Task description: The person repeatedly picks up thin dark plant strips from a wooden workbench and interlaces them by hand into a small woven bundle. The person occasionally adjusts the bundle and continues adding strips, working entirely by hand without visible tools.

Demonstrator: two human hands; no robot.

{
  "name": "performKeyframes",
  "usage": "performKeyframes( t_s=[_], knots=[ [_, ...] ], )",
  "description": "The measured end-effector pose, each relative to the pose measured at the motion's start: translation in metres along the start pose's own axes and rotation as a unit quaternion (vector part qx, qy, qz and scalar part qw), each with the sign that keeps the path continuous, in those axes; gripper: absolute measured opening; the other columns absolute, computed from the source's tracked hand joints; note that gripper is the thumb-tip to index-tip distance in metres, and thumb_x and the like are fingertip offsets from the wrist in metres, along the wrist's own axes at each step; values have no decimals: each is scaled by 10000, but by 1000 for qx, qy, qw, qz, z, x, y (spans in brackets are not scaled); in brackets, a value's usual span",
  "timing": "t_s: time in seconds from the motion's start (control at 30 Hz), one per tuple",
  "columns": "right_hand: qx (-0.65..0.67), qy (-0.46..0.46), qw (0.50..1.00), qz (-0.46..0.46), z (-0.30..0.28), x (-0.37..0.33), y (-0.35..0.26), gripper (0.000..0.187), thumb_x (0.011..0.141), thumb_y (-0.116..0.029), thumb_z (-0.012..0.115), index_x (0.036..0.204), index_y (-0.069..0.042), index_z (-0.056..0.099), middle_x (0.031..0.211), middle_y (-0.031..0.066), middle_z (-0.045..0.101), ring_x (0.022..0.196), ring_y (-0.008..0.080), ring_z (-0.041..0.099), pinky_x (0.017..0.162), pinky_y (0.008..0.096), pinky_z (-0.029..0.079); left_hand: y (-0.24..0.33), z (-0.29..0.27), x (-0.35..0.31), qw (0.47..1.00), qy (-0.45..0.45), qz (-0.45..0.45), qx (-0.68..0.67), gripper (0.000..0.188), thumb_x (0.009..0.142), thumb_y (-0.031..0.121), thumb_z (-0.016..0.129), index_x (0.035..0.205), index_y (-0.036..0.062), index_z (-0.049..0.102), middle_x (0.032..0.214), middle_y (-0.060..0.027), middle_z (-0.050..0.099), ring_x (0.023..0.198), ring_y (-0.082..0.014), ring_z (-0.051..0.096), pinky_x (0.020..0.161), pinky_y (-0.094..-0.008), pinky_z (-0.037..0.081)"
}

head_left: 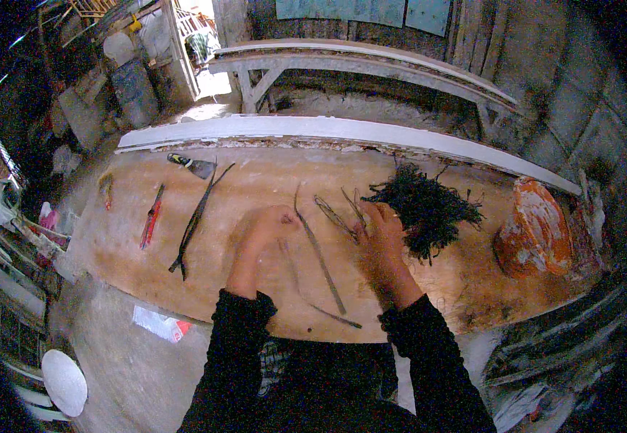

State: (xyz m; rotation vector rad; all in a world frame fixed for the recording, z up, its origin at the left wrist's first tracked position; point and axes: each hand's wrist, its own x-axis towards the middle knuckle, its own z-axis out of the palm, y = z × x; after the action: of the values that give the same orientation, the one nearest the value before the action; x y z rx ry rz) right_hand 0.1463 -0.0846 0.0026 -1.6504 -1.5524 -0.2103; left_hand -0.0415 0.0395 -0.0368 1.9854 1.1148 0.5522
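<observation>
My left hand [268, 229] is closed over the middle of the wooden board, fingertips pressed together; what they hold, if anything, is too small to make out. A thin curved strip [297, 285] runs down from near it toward the board's front edge. Between my hands a straighter dark strip [318, 252] lies flat. My right hand [382, 234] is closed on a thin, wire-like loop [333, 215], which sticks out to the left of its fingers. Just right of that hand sits a shaggy bundle of dark green-black strands [429, 209].
Left on the board [248, 169] lie a putty knife [191, 166], long black strips [196, 224], a red-handled tool [152, 216] and a small yellowish item [106, 191]. An orange, white-smeared container [533, 229] stands right. A white beam [313, 128] borders the back; a bench [364, 61] stands beyond.
</observation>
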Motion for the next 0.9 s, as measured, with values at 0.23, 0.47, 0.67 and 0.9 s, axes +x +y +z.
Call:
performKeyframes(
  t_s=[0.23,0.47,0.67,0.9],
  knots=[
    [156,-179,962,-138,7,-5,-7,308,703,-203,581,947,-18,538,857,164,569,799,334,537,707,399,415,20,28,-5,953,-198,139,-183,66,743,93,563,765,33,549,714,-20,570,669,-96,516,606,-226,417],
    [412,-217,868,173,16,-20,6,145,749,-95,542,859,-15,591,775,35,595,713,126,535,612,248,418,38,22,-12,966,-172,97,-166,79,743,113,571,778,46,549,725,-6,569,681,-89,517,604,-229,424],
    [401,-326,822,240,13,-14,28,114,733,-120,577,784,-18,588,730,17,579,664,88,515,586,208,407,38,14,-10,979,-107,43,-170,78,724,109,589,756,42,563,692,6,568,613,-66,506,515,-204,401],
    [679,-214,650,268,-9,-3,41,96,745,-136,559,793,-60,525,668,9,543,584,102,503,555,205,417,53,-2,-17,990,-67,4,-127,127,741,179,579,795,64,582,671,18,576,560,-70,509,484,-191,401]
  ],
)
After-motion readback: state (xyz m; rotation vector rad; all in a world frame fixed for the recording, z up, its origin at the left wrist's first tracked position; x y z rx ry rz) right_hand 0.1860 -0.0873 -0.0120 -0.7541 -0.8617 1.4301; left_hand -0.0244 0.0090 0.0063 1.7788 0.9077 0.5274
